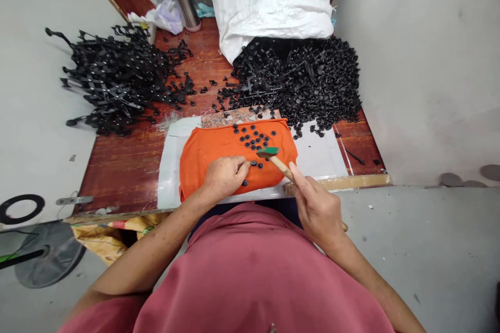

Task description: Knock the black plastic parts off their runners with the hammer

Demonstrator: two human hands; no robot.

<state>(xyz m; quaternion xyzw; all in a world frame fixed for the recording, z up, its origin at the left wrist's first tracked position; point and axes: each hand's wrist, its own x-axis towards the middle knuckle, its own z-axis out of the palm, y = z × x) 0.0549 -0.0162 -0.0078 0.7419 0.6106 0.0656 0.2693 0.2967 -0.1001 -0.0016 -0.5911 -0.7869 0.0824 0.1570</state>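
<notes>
My right hand (317, 208) is closed round the wooden handle of a small hammer (273, 157) whose green head hovers over an orange cloth (211, 153). My left hand (224, 177) rests on the cloth, fingers pinched at a small black round part (253, 163) right beside the hammer head. Several more small black round pieces (255, 138) lie scattered on the cloth's far half. The cloth lies on a white sheet (320, 156) on a reddish wooden board.
A heap of black plastic pieces (308, 80) spills from a white sack (269, 0) at the back right. A tangle of black plastic frames (113, 80) lies back left. A metal flask (186, 6) stands behind. A fan base (47, 255) sits on the floor, left.
</notes>
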